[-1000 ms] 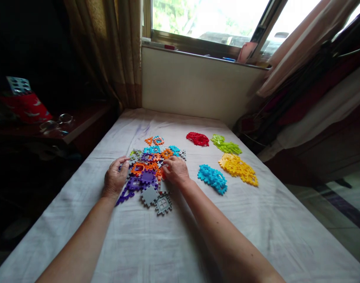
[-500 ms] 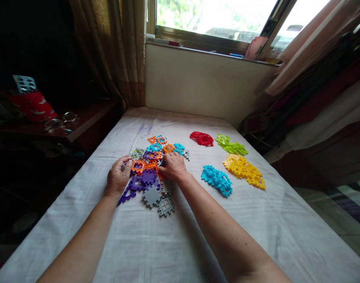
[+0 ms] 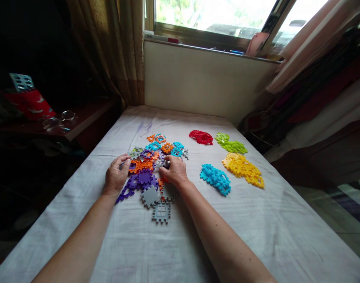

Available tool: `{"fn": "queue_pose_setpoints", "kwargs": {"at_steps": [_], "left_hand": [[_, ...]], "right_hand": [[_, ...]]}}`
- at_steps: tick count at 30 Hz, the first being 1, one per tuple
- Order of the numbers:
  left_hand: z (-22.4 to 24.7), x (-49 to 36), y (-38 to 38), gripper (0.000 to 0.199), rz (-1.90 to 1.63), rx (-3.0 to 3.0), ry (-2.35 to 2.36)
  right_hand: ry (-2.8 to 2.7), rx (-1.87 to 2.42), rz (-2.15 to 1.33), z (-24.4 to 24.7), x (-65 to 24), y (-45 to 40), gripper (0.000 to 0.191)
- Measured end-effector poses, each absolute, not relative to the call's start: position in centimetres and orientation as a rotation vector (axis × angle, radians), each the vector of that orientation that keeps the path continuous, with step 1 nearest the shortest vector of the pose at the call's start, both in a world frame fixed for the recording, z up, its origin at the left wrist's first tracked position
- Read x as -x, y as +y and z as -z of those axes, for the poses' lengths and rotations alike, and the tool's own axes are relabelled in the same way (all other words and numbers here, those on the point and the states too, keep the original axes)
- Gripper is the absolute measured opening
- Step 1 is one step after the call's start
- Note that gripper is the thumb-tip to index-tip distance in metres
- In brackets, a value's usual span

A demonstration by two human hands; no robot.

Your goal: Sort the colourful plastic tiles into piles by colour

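Observation:
A mixed pile of toothed plastic interlocking tiles lies on the sheet between my hands. It has purple tiles, orange tiles, blue tiles and grey tiles. My left hand rests at the pile's left edge, thumb apart from the curved fingers, beside the orange and purple tiles. At the right side of the pile my right hand is bent down with fingers and thumb closed in; what lies between them is mostly hidden. A grey window tile lies flat at the near end.
Sorted heaps lie to the right: red tiles, lime green tiles, yellow tiles and blue tiles. Eyeglasses and a red container stand on a dark side table. A wall with a window rises behind.
The grey window tile at the near end has turned and shifted slightly toward me. Orange tiles by my left thumb lie differently, and a blue tile shows beyond my right hand.

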State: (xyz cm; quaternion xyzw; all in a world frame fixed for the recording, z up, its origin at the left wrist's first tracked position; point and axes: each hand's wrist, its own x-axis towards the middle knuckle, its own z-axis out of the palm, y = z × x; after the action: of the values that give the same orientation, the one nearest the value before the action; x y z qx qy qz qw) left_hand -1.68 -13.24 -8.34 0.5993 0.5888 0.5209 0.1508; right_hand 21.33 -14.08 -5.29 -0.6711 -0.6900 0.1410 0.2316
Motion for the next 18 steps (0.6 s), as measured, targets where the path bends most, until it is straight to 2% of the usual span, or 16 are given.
{"fn": "queue_pose_setpoints", "kwargs": {"at_steps": [6, 11, 18], "left_hand": [[8.1, 1.6, -13.4, 0.036, -1.483, -1.708, 1.690], [7.8, 1.4, -13.6, 0.036, -1.480, -1.710, 1.694], [8.1, 1.5, -13.4, 0.036, -1.480, -1.724, 1.703]], "right_hand": [[-1.785, 1.794, -0.393, 5.7, -21.2, -14.6, 0.030], [-1.751, 1.763, -0.163, 5.2, -23.1, -15.9, 0.029], [-1.758, 2.077, 0.138, 5.2, -30.7, -18.4, 0.030]]}}
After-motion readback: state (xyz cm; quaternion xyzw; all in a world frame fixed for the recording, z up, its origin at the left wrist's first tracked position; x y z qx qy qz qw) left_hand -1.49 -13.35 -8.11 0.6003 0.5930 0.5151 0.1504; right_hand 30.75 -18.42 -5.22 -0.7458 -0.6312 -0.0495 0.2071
